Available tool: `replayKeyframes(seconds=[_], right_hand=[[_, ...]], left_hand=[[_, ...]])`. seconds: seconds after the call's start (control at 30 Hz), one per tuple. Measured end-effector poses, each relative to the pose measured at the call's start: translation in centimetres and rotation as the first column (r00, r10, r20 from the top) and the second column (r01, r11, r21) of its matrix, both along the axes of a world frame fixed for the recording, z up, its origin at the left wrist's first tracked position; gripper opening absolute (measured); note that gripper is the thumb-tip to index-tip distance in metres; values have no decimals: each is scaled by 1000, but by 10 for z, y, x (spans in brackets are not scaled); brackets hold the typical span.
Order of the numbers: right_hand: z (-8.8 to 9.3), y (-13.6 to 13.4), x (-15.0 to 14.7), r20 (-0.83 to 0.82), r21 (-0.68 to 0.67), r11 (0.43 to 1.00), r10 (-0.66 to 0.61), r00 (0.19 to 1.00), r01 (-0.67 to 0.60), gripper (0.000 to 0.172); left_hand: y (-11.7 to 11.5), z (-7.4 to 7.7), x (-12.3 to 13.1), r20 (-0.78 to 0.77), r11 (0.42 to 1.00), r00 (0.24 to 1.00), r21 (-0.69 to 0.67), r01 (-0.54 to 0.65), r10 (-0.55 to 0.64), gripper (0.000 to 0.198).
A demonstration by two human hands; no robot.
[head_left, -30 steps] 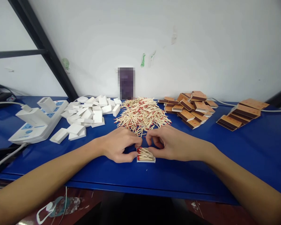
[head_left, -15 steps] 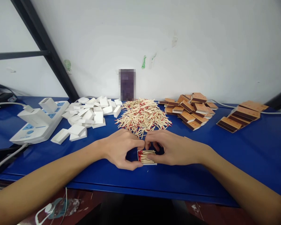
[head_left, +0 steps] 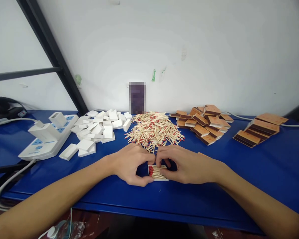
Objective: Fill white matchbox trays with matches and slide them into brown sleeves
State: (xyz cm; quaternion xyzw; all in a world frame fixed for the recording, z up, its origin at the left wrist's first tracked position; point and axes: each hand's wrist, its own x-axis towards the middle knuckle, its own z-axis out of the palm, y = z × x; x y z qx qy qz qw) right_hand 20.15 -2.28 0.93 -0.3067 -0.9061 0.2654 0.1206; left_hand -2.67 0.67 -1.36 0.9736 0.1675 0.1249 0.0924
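Observation:
A small white matchbox tray (head_left: pixel 160 180) lies on the blue table in front of me, filled with red-headed matches (head_left: pixel 156 173). The match heads point left. My left hand (head_left: pixel 132 165) curls round the tray's left end, thumb at the near corner and index finger at the far one. From the right, my right hand (head_left: pixel 181 164) has its thumb and bent fingers closed on matches at the tray's right end. Its other fingers are partly hidden. Just beyond both hands spreads a big heap of loose matches (head_left: pixel 156 130).
White empty trays (head_left: pixel 97 127) are piled at the left, beside a power strip (head_left: pixel 46 146) with chargers. Brown matchbox sleeves (head_left: pixel 201 129) lie heaped at the right, with another stack of sleeves (head_left: pixel 260 128) farther right. A blurred dark rectangle (head_left: pixel 137 98) stands against the wall.
The view has tilted, so everything sits lower in the picture. My right thumb has shifted slightly towards the far side of the tray, and the matches there lie more evenly.

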Motion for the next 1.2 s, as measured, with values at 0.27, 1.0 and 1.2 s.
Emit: replayKeyframes(seconds=[0.27, 1.0, 1.2], right_hand=[[2, -1, -3, 6, -6, 999, -41, 999, 41, 10], [7, 3, 2, 44, 11, 999, -43, 998, 43, 26], [8, 3, 1, 61, -22, 997, -77, 995, 79, 28]], left_hand=[[1, 0, -1, -8, 1000, 1000, 4, -9, 9, 28], [10, 2, -6, 42, 1000, 999, 13, -27, 27, 24], [4, 1, -5, 104, 999, 994, 18, -38, 36, 31]])
